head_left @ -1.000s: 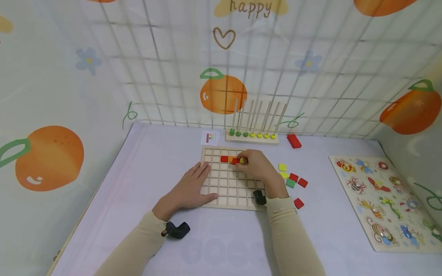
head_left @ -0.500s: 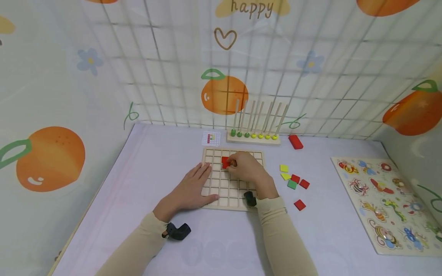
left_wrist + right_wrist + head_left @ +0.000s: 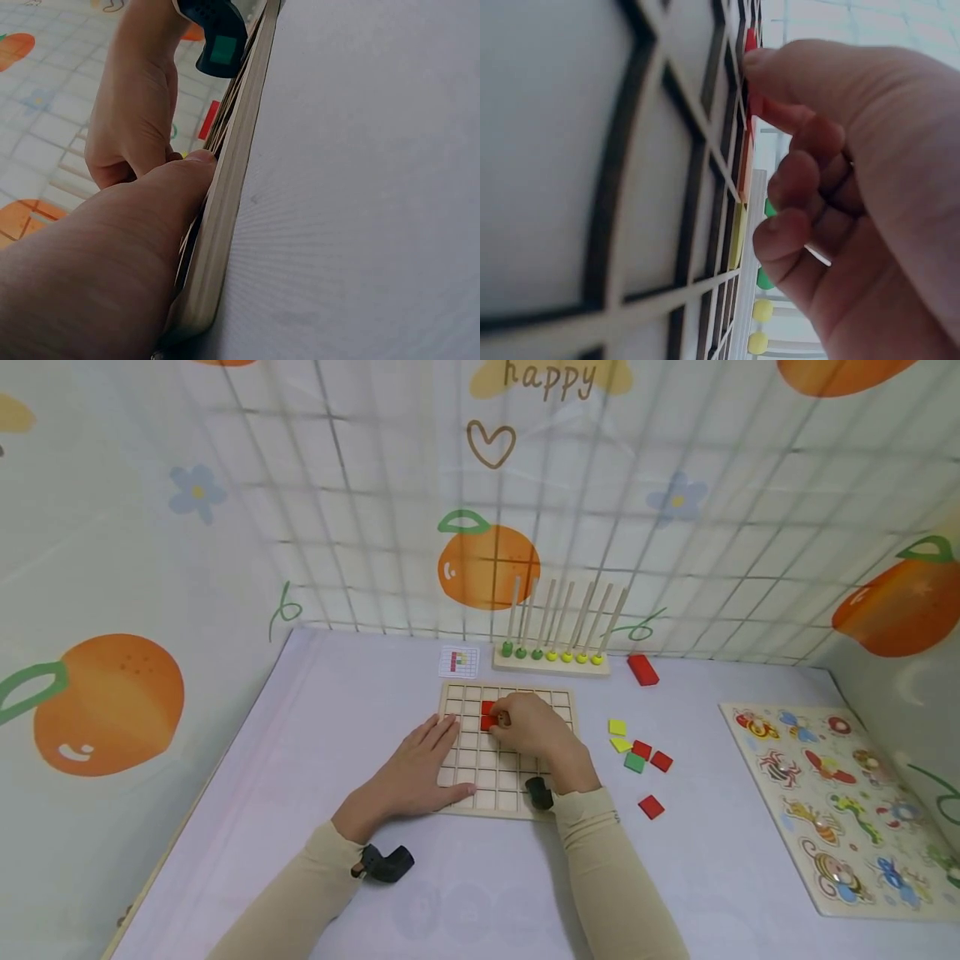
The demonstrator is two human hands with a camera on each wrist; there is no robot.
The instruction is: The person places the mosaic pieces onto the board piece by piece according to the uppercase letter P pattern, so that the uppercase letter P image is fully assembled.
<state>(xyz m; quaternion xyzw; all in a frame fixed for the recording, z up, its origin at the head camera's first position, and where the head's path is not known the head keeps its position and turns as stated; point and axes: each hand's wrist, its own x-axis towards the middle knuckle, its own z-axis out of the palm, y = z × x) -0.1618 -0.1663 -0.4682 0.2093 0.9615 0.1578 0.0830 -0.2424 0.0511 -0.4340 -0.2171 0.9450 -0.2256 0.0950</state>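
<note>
In the head view my right hand [image 3: 534, 727] pinches a red square tile [image 3: 487, 723] between thumb and fingertip, low over the wooden grid board [image 3: 487, 777]. Directly behind that tile, another red tile [image 3: 487, 706] lies in the grid. From the right wrist, an orange tile [image 3: 745, 165] and a yellow tile [image 3: 737, 236] show in cells along the same row; the hand hides them in the head view. My left hand [image 3: 412, 768] rests flat on the board's left side with fingers extended, its thumb [image 3: 196, 161] along the near edge.
Right of the board lie loose tiles: yellow [image 3: 617, 727], green [image 3: 634, 762] and red [image 3: 651, 807]. Behind stand a pattern card [image 3: 458, 662], a pegged bead rack [image 3: 551, 666] and a red block [image 3: 642, 669]. An insect puzzle board [image 3: 847, 810] lies far right.
My right hand has moved left over the board with the red tile, bringing it down in front of the other red tile. The left hand has stayed in place.
</note>
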